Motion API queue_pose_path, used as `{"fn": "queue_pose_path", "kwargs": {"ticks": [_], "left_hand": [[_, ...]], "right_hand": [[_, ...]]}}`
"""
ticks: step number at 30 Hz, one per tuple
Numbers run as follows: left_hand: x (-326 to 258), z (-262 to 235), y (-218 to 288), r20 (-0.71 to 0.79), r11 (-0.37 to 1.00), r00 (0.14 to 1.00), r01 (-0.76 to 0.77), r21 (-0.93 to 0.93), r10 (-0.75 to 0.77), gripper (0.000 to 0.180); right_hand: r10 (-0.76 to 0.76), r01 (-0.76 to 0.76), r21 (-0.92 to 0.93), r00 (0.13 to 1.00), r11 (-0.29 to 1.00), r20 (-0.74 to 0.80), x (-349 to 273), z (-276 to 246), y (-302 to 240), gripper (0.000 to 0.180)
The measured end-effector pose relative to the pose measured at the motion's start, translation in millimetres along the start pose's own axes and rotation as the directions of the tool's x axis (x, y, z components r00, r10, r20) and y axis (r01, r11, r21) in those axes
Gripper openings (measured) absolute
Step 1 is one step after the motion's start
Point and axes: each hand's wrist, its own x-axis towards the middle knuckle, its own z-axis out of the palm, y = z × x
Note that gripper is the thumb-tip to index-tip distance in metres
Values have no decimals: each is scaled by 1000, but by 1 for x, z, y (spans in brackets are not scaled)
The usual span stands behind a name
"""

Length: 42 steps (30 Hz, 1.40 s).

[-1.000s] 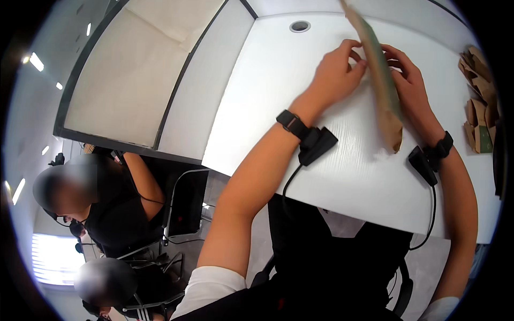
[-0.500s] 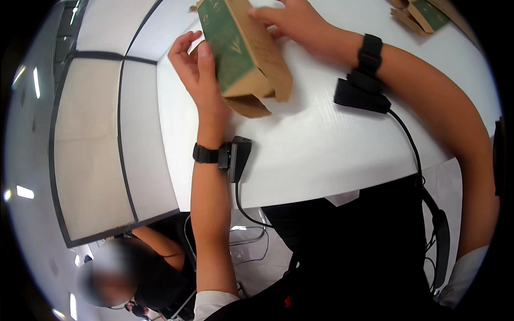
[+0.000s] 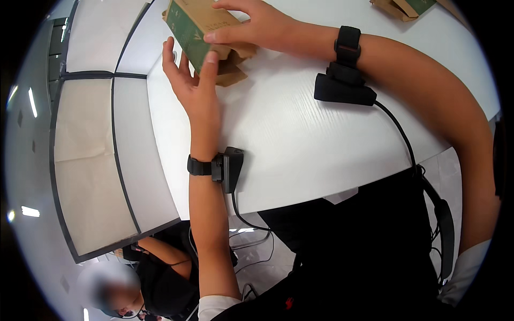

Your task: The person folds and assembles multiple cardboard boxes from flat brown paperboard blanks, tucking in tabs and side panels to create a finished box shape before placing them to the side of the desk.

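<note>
A cardboard box [image 3: 184,33], green on one long face and brown on another, stands tilted over the white table at the far left, partly cut off by the picture's upper edge. Loose flaps hang at its near end. My right hand [image 3: 259,25] grips the brown side, thumb and index finger bent over it. Beside the green face, my left hand [image 3: 195,80] has its fingers spread, with the thumb tip overlapping the box's near end. Whether that thumb presses on the cardboard, I cannot tell.
More brown and green cardboard [image 3: 404,8] lies at the far right of the white table [image 3: 284,144]. A partition [image 3: 85,160] runs along the left edge, with another person [image 3: 166,273] beyond it. Both my wrists carry strapped black devices [image 3: 345,88] with trailing cables.
The box has shifted left and farther away, with both hands following. My right hand now reaches over its brown side, and the left thumb overlaps the near end.
</note>
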Motion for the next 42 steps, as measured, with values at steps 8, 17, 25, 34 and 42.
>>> {"fn": "queue_pose_path", "kwargs": {"ticks": [8,17,25,34,42], "left_hand": [[7,-2,-17,6,942,984,-170,288,176,68],[5,-14,-6,-180,930,938,-240,279,296,27],[11,-3,-17,-284,837,792,-468,285,540,11],[15,-20,-8,18,699,807,-522,488,590,37],[15,-22,-11,-107,701,840,-365,613,532,34]], "right_hand": [[-260,257,-208,966,944,12,-5,8,17,73],[-8,22,-136,994,990,106,-11,-3,-26,54],[7,-24,71,975,997,223,-17,-5,-42,52],[37,-88,222,974,971,222,-5,-5,-18,53],[-48,15,126,963,992,267,-13,-7,-28,56]]}}
